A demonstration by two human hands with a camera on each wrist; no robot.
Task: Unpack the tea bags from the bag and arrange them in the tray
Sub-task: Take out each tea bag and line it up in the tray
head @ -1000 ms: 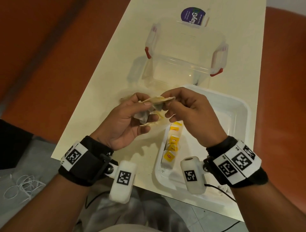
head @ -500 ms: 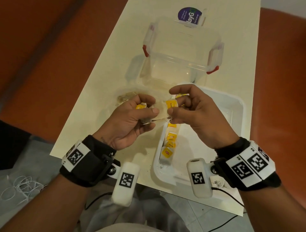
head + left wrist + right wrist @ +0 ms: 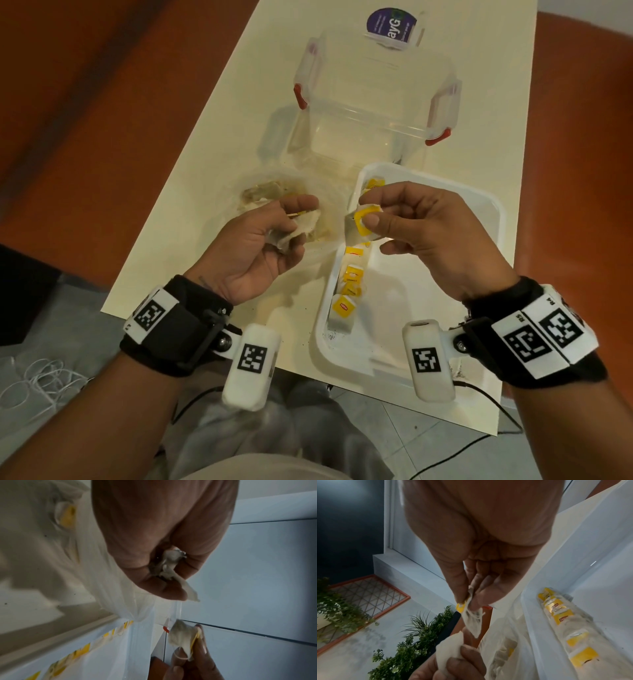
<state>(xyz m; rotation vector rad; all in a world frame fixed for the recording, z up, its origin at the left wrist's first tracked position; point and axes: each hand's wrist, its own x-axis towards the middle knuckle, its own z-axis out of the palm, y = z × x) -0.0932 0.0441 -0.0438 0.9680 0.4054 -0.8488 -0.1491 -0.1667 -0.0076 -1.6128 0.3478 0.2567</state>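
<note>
My left hand [image 3: 294, 228] grips a pale crumpled tea bag [image 3: 301, 226] above the clear plastic bag [image 3: 270, 195], which lies on the table with more tea bags inside. My right hand [image 3: 367, 219] pinches a tea bag with a yellow tag [image 3: 359, 226] over the left rim of the white tray [image 3: 418, 294]. A row of several yellow-tagged tea bags [image 3: 347, 291] lines the tray's left side. In the left wrist view, curled fingers hold the pale tea bag [image 3: 171, 566]. In the right wrist view, thumb and fingers pinch the tagged tea bag [image 3: 471, 616].
A clear plastic container with red latches [image 3: 376, 102] stands behind the tray, and its lid with a purple label [image 3: 390, 24] lies at the table's far end. The cream table [image 3: 239, 113] is narrow, with orange floor on both sides. Cables hang off the near edge.
The hands held a clump of tea bags together. They have pulled apart, each with one tea bag, and the right hand has moved over the tray's left rim.
</note>
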